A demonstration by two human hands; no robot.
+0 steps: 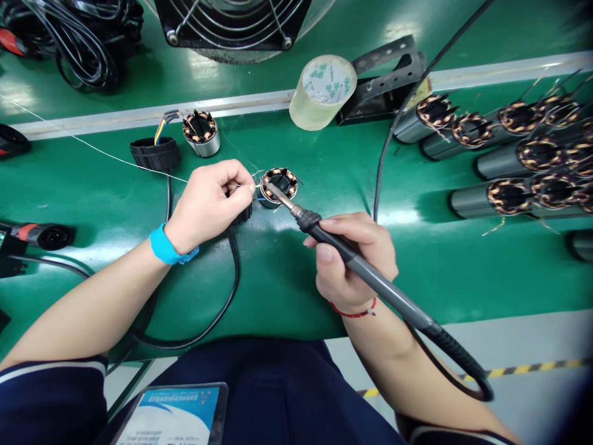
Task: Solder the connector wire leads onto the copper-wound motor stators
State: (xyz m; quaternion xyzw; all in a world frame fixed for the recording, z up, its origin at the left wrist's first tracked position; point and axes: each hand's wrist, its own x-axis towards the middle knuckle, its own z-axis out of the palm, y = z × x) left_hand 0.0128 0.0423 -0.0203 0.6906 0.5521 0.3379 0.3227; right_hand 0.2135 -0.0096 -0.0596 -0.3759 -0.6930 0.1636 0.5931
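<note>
My right hand (356, 256) grips a soldering iron (370, 272) by its dark handle. The iron's tip rests at the left rim of a motor stator (279, 185) with copper windings, standing on the green bench. My left hand (215, 198), a blue band at its wrist, pinches a thin solder wire (97, 145) that trails off to the upper left. Its fingertips are just left of the stator, by the iron's tip. Below those fingers a black cap (244, 214) with a cable is mostly hidden. Whether the solder touches the tip is too small to tell.
Behind my left hand stand another stator (201, 133) and a black cap with coloured wires (156, 153). A tape roll (323, 93) sits at the back, near a fan (231, 25). Several stators (504, 198) lie at right. Black cables (83, 43) are bundled at upper left.
</note>
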